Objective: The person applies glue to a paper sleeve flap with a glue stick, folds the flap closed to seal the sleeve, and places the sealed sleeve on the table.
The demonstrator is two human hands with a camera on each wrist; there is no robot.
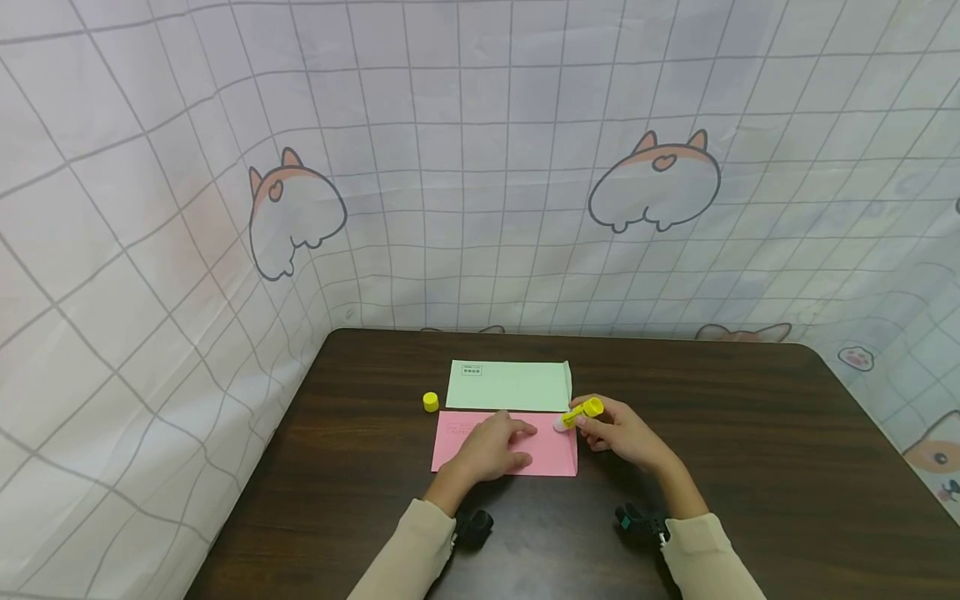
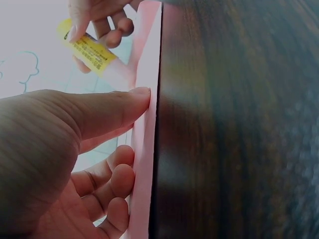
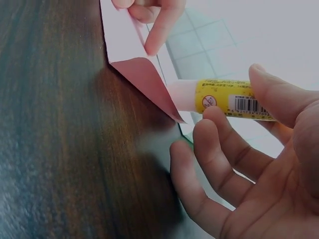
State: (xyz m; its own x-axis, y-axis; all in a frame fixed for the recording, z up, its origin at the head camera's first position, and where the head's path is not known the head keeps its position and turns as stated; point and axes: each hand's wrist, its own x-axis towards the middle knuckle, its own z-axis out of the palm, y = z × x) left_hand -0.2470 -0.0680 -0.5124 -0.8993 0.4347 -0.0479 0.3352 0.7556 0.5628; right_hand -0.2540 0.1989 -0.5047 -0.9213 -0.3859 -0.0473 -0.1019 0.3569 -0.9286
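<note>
A pink envelope [image 1: 480, 467] lies flat on the table, its flap at the right end slightly raised in the right wrist view. My left hand [image 1: 489, 446] rests on it, thumb and fingertips spread against the paper. Between thumb and fingers, my right hand [image 1: 622, 433] grips a yellow glue stick [image 1: 583, 412] without its cap. The stick's pale tip slants down to the envelope's right end, close by the flap [image 3: 149, 82]. Just beyond lies a light green envelope [image 1: 510, 387], its printed box at the upper left.
The yellow glue cap [image 1: 431, 402] stands left of the envelopes. Under everything is a dark brown wooden table [image 1: 750, 450]. A white grid-patterned cloth [image 1: 480, 183] with cartoon animals hangs behind it and along the sides. Each wrist wears a black camera [image 1: 474, 529].
</note>
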